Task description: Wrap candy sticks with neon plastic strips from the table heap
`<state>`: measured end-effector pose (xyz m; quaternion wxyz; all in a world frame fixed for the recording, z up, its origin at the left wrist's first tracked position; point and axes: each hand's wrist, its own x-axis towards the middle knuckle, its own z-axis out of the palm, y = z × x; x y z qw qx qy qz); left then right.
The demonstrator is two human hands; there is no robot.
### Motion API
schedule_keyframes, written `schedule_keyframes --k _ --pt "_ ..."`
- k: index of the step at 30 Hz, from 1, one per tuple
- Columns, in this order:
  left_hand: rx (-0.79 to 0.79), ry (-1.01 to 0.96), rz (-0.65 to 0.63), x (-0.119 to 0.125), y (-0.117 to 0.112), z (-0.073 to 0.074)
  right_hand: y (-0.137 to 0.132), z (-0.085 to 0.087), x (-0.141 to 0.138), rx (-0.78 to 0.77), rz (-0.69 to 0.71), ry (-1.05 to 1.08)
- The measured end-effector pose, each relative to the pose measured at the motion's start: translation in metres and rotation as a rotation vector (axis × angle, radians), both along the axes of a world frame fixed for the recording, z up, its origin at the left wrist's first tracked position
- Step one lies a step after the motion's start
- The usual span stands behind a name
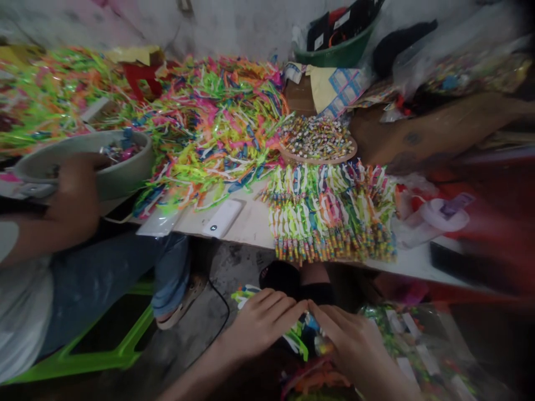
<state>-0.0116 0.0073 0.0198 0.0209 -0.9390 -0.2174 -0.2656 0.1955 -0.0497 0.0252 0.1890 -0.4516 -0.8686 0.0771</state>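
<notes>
My left hand (263, 320) and my right hand (349, 334) meet low in front of me, fingertips close together. Both sets of fingers are closed on a bunch of coloured plastic strips (296, 340), green, white and blue. My fingers cover much of the bunch, so its exact kind cannot be made out. Past my hands, at the table's front edge, lie rows of similar strips with striped, stick-like ends (330, 223). Below my hands, orange and pink pieces (320, 379) show dimly.
A co-worker's hand (81, 164) reaches into a grey basin (125, 181) at left. A heap of bright strips (217, 117) covers the table's back. Nearby are a bowl of small pieces (320, 139), a white phone (223, 218), a dark phone (468, 267) and a plastic bag (449, 340).
</notes>
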Motion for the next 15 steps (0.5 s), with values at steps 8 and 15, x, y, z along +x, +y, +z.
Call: schedule_keyframes --k 8,15 --pt "0.026 0.102 -0.147 -0.004 -0.001 -0.009 0.012 0.012 0.002 -0.635 -0.244 0.237" --pt "-0.013 0.079 -0.184 -0.006 -0.009 -0.024 0.003 0.009 0.002 -0.967 -0.298 0.313"
